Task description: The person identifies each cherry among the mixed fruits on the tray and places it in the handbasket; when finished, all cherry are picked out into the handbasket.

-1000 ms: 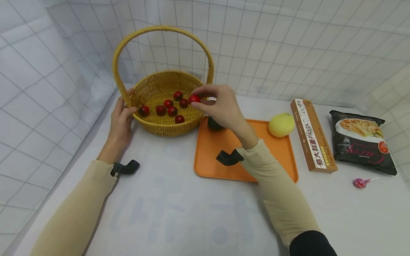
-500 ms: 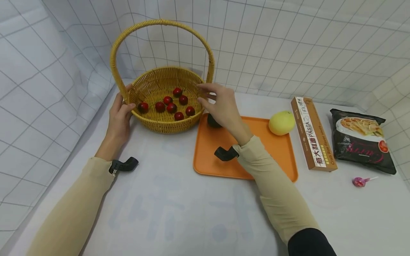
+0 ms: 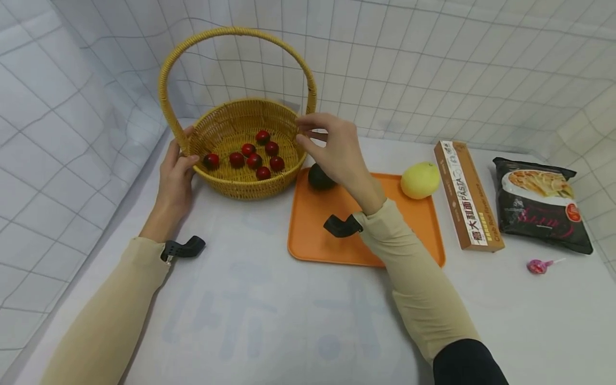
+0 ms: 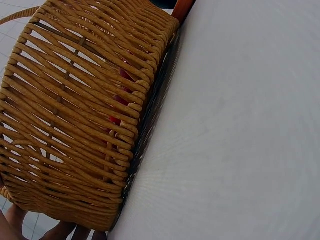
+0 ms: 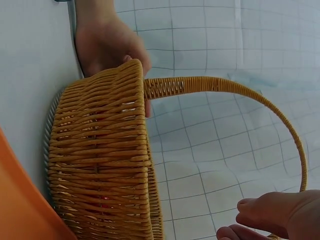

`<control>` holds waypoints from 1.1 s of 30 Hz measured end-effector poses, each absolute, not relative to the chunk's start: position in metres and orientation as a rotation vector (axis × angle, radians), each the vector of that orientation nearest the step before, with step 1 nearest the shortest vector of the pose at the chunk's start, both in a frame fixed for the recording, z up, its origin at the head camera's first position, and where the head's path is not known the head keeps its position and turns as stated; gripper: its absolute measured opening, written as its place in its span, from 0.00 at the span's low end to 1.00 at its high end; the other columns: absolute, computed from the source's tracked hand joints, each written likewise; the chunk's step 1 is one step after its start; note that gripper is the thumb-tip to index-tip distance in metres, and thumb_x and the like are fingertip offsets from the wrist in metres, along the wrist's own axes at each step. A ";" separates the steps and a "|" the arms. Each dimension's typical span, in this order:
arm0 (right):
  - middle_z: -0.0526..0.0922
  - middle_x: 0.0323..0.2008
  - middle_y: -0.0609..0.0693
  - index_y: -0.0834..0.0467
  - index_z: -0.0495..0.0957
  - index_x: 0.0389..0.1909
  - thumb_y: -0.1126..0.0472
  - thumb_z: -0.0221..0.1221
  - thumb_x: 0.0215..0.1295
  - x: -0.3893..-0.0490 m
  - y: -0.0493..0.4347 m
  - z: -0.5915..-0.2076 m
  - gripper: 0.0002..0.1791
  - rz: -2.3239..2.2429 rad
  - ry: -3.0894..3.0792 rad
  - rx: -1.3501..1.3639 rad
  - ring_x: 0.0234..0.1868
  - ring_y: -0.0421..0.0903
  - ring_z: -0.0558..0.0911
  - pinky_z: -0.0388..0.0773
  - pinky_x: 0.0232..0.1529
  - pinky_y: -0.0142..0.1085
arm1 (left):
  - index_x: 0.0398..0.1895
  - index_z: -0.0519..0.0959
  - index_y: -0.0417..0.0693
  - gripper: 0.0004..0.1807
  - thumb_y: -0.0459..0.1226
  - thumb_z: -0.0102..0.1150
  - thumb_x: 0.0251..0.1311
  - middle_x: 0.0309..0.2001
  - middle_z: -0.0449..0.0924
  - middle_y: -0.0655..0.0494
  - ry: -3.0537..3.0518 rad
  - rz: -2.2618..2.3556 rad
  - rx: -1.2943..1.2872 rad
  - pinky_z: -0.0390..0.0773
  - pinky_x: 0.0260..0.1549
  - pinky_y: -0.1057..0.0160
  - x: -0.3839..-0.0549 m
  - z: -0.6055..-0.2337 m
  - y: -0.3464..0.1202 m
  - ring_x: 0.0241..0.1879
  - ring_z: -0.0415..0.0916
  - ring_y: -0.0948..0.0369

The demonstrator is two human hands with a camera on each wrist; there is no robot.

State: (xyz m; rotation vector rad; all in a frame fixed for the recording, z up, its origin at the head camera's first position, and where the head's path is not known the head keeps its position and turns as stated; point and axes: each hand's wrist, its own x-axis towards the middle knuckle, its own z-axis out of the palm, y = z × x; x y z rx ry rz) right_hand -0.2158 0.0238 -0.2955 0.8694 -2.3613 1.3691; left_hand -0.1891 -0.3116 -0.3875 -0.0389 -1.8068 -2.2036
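Observation:
A yellow wicker basket [image 3: 245, 190] with a tall arched handle stands at the back left, with several small round dark red fruits [image 3: 254, 161] lying in it. My left hand [image 3: 175, 174] holds its left side, thumb on the rim near the handle's foot and fingers around the outside; in the left wrist view the fingers [image 4: 60, 231] show under the weave. My right hand [image 3: 337, 152] is over the basket's right rim, overlapping the handle's other foot. Its thumb [image 5: 265, 210] and fingers are bent a little and apart, nothing between them.
An orange tray [image 3: 313, 240] beside the basket bears a dark green round thing [image 3: 319, 178], partly behind the right hand, and a yellow fruit [image 3: 420, 180]. Farther right lie a pasta box [image 3: 469, 198], a black food packet [image 3: 541, 206] and a lollipop [image 3: 538, 266]. Tiled-pattern sheets rise behind.
The right hand let go of a red fruit, which now lies in the basket with the others. That hand then drew slightly up to the right rim. The left hand stays on the basket.

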 end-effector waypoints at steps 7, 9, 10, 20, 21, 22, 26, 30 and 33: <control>0.87 0.55 0.59 0.64 0.84 0.58 0.67 0.65 0.72 -0.217 0.023 -0.293 0.16 1.388 -2.387 0.874 0.56 0.48 0.85 0.81 0.57 0.31 | 0.78 0.69 0.58 0.33 0.31 0.47 0.70 0.77 0.63 0.54 -1.824 -2.196 -0.032 0.59 0.70 0.65 -0.189 -0.386 -0.313 0.76 0.59 0.55; 0.87 0.55 0.59 0.64 0.84 0.59 0.66 0.65 0.72 -0.217 0.024 -0.293 0.16 1.382 -2.398 0.869 0.56 0.48 0.85 0.81 0.57 0.31 | 0.79 0.68 0.59 0.33 0.32 0.47 0.70 0.78 0.62 0.54 -1.840 -2.190 -0.032 0.57 0.71 0.64 -0.189 -0.386 -0.313 0.77 0.58 0.55; 0.88 0.55 0.58 0.64 0.84 0.59 0.66 0.65 0.72 -0.218 0.024 -0.293 0.16 1.377 -2.405 0.864 0.56 0.48 0.85 0.81 0.58 0.31 | 0.79 0.68 0.60 0.33 0.33 0.47 0.70 0.78 0.62 0.54 -1.848 -2.187 -0.033 0.56 0.72 0.64 -0.189 -0.385 -0.313 0.77 0.58 0.55; 0.88 0.55 0.54 0.62 0.85 0.59 0.65 0.66 0.72 -0.222 0.032 -0.290 0.16 1.350 -2.444 0.850 0.55 0.46 0.87 0.82 0.58 0.36 | 0.78 0.68 0.58 0.33 0.33 0.48 0.70 0.78 0.62 0.54 -1.836 -2.189 -0.045 0.58 0.71 0.64 -0.191 -0.383 -0.311 0.77 0.58 0.55; 0.88 0.55 0.54 0.62 0.85 0.59 0.65 0.66 0.72 -0.222 0.033 -0.290 0.16 1.349 -2.447 0.846 0.55 0.46 0.87 0.82 0.58 0.37 | 0.79 0.68 0.58 0.33 0.32 0.48 0.70 0.78 0.62 0.54 -1.834 -2.193 -0.046 0.58 0.71 0.64 -0.191 -0.383 -0.311 0.77 0.58 0.55; 0.88 0.55 0.55 0.62 0.85 0.59 0.65 0.66 0.72 -0.222 0.033 -0.290 0.16 1.355 -2.447 0.846 0.55 0.46 0.87 0.82 0.58 0.37 | 0.78 0.68 0.58 0.33 0.32 0.48 0.70 0.78 0.62 0.54 -1.825 -2.201 -0.045 0.58 0.71 0.64 -0.191 -0.383 -0.311 0.77 0.58 0.55; 0.88 0.55 0.55 0.62 0.84 0.60 0.64 0.65 0.72 -0.222 0.032 -0.289 0.17 1.376 -2.461 0.856 0.55 0.47 0.86 0.82 0.57 0.35 | 0.78 0.70 0.56 0.33 0.30 0.48 0.70 0.77 0.64 0.54 -1.783 -2.226 -0.035 0.61 0.67 0.66 -0.191 -0.382 -0.314 0.75 0.59 0.56; 0.88 0.55 0.54 0.61 0.84 0.61 0.61 0.67 0.71 -0.218 0.034 -0.291 0.19 1.377 -2.488 0.858 0.55 0.46 0.86 0.81 0.58 0.35 | 0.77 0.70 0.55 0.33 0.29 0.47 0.69 0.76 0.65 0.53 -1.753 -2.249 -0.032 0.64 0.64 0.67 -0.191 -0.384 -0.315 0.73 0.61 0.56; 0.88 0.55 0.53 0.60 0.84 0.60 0.58 0.69 0.70 -0.215 0.036 -0.296 0.20 1.340 -2.513 0.868 0.55 0.46 0.86 0.80 0.60 0.34 | 0.78 0.69 0.56 0.33 0.30 0.47 0.70 0.78 0.63 0.54 -1.785 -2.243 -0.031 0.62 0.66 0.67 -0.190 -0.386 -0.314 0.75 0.59 0.57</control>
